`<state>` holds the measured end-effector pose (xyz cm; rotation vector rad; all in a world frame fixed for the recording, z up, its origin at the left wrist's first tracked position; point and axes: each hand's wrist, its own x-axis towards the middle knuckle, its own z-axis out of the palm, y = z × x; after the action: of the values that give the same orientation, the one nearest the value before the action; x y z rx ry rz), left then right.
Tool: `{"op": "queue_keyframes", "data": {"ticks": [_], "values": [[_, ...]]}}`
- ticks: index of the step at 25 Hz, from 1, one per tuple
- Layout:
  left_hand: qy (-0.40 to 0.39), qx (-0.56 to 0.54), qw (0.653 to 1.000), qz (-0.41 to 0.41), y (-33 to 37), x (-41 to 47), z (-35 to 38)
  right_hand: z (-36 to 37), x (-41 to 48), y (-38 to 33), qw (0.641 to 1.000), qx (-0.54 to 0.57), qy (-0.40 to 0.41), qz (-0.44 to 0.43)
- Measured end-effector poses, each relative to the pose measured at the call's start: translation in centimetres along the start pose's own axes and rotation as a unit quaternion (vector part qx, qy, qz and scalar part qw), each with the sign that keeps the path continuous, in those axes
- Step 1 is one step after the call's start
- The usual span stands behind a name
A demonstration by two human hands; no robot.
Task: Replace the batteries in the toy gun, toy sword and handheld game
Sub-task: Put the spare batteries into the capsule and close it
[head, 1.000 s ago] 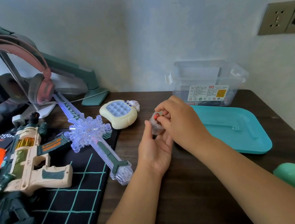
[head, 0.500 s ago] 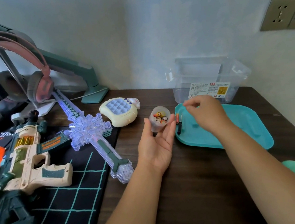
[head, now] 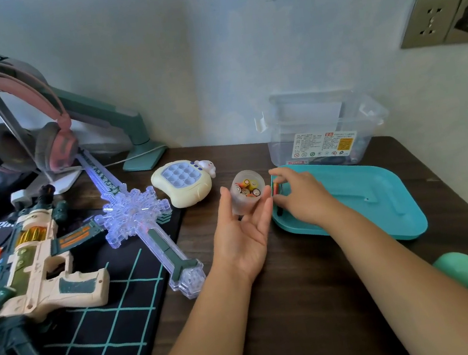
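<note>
Frosted cup (head: 249, 202) of batteries (head: 248, 189) held loosely in left hand (head: 242, 236), fingers barely curled — a tilt would spill them. Right hand (head: 301, 198) pinches a battery (head: 276, 190) just beside that grip, at tray (head: 378, 187) rim — may roll off.

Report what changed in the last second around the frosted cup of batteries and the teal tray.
The right hand left the small frosted plastic cup of batteries, swung right to the teal plastic tray and now pinches a red-and-black battery at its left edge. The left hand holds the cup as before; the cream toy gun, clear toy sword and cream handheld game lie unmoved.
</note>
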<state>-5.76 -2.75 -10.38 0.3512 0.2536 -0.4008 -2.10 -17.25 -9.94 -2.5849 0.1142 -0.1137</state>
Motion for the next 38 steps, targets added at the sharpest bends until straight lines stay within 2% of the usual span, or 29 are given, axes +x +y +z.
{"op": "queue_keyframes", "data": {"ticks": [4,7,9,11,15,20,23,32,38], "values": [[0.000,0.030,1.000,0.004,-0.1,0.3,0.0,-0.3,-0.7,0.3,0.991,0.068,0.115,-0.019],[-0.002,0.041,0.999,0.005,-0.2,0.6,-0.2,-1.5,-2.7,-1.3,0.953,0.218,0.199,-0.063],[-0.007,0.046,0.999,0.007,-0.2,0.7,-0.4,-2.4,-4.3,-3.0,0.932,0.269,0.206,-0.129],[-0.021,0.064,0.998,0.007,-0.3,0.7,-0.5,-2.6,-5.5,-4.1,0.932,0.247,0.196,-0.181],[-0.042,0.088,0.995,0.008,-0.3,0.5,-0.6,-1.9,-6.1,-4.5,0.951,0.149,0.173,-0.210],[-0.056,0.125,0.990,0.014,-0.4,0.8,-1.0,-2.3,-6.2,-4.5,0.956,0.156,0.118,-0.219],[-0.071,0.143,0.987,0.017,-0.4,0.9,-1.0,-2.5,-6.2,-5.0,0.957,0.196,0.110,-0.183],[-0.037,0.121,0.992,0.010,-0.7,1.5,-1.1,-2.9,-5.9,-5.1,0.928,0.260,0.210,-0.165],[-0.058,0.135,0.989,0.010,-0.8,1.4,-1.2,-1.5,-6.2,-4.9,0.939,0.135,0.242,-0.203]]}}
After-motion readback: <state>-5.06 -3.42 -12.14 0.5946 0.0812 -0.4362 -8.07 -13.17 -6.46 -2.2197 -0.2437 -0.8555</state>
